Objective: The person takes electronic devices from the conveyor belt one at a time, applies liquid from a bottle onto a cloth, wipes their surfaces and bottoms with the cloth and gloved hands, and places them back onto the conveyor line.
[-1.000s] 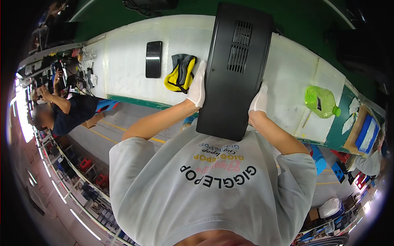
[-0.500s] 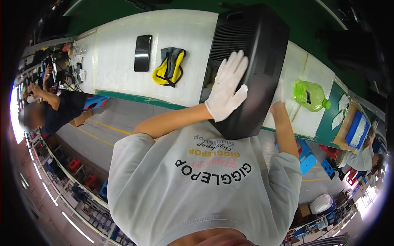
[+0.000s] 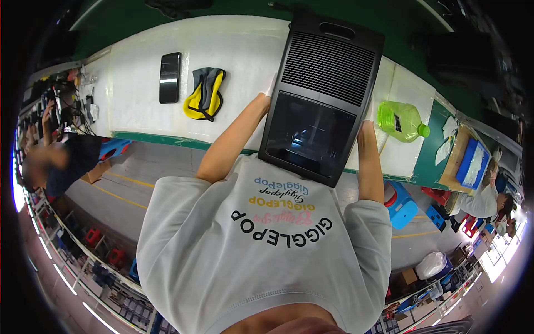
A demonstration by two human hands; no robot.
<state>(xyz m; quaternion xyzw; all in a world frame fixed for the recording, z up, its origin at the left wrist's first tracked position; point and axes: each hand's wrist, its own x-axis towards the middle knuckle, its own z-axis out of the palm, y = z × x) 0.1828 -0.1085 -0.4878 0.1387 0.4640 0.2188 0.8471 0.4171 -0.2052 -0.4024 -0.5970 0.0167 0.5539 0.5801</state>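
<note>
A large black appliance (image 3: 364,61) with a slatted vent, a slot handle at its far end and a dark glossy window panel stands at the table's front edge, close against my shirt. My left hand (image 3: 270,86), in a white glove, holds its left side; the fingers are mostly hidden behind the casing. On the opposite side my right hand (image 3: 369,114) is at the casing, nearly all of it covered by the appliance.
On the white tabletop (image 3: 139,117) to the left lie a black phone (image 3: 170,78) and a yellow-grey cloth item (image 3: 204,93). A green plastic bottle (image 3: 401,121) lies on the right, near a blue tray (image 3: 474,162). A person (image 3: 75,158) is at the far left, another (image 3: 478,203) at the right.
The appliance has turned so that its vent and window face me. My left hand has gone from flat on its top to its left side. The whole view has shifted slightly.
</note>
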